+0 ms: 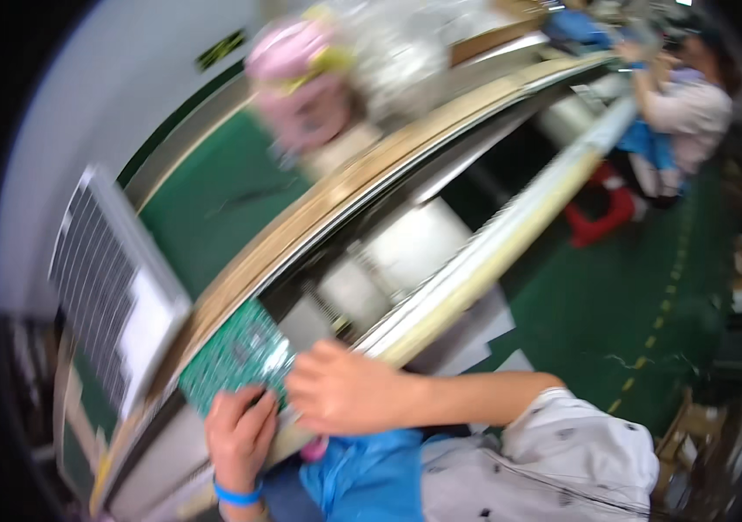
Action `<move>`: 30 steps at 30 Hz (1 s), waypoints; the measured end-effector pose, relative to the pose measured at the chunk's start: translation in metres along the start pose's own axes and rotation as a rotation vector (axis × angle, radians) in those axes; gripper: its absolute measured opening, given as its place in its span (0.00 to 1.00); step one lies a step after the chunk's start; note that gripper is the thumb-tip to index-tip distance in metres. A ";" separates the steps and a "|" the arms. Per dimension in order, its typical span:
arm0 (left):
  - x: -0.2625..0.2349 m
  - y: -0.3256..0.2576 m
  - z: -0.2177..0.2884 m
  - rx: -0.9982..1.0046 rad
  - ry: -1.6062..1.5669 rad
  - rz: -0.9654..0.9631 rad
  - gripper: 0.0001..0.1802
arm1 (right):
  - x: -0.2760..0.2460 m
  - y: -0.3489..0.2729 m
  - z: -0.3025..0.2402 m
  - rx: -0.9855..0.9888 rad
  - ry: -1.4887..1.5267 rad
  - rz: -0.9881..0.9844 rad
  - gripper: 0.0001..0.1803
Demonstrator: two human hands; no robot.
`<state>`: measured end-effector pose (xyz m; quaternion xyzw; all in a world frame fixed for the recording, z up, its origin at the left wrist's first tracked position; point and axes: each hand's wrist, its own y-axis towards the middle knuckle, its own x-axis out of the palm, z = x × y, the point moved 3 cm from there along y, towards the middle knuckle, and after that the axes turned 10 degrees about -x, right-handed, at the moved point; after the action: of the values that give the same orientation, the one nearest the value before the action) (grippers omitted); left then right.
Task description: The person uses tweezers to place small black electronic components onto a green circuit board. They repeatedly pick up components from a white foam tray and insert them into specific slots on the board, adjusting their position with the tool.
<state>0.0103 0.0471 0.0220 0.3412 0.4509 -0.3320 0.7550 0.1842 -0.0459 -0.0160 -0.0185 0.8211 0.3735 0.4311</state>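
A green circuit board (236,352) with a shiny patch lies tilted across the near part of the work line. My left hand (240,431), with a blue band at the wrist, has its fingers curled and pinching at the board's near edge. Close beside it, my right hand (340,389) is closed at the board's right corner, knuckles up. Its fingertips are hidden, so what it grips does not show. Motion blurs the whole picture.
Long rails (475,252) run from the lower left to the upper right, with white rollers (406,244) between them. On the green bench stand a blurred pink container (301,83) and clear plastic (406,52). A gridded panel (97,270) leans left. Another person (684,113) works far right.
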 end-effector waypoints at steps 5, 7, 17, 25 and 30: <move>0.017 0.015 0.016 0.160 0.043 0.038 0.13 | -0.012 -0.018 0.002 0.034 -0.179 0.019 0.15; 0.015 0.012 0.019 0.210 0.097 0.069 0.13 | -0.011 -0.017 0.000 0.022 -0.180 0.036 0.15; 0.013 0.000 0.012 0.235 0.185 0.132 0.13 | -0.007 -0.009 -0.004 -0.033 -0.201 0.044 0.13; 0.022 -0.003 0.008 0.016 -0.102 0.195 0.07 | -0.005 -0.009 -0.005 -0.052 -0.215 0.066 0.12; 0.030 -0.004 0.001 -0.184 -0.309 0.173 0.08 | -0.006 -0.010 -0.004 -0.066 -0.202 0.070 0.11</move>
<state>0.0185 0.0383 -0.0054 0.2534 0.3271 -0.2715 0.8689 0.1892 -0.0569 -0.0158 0.0336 0.7610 0.4150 0.4976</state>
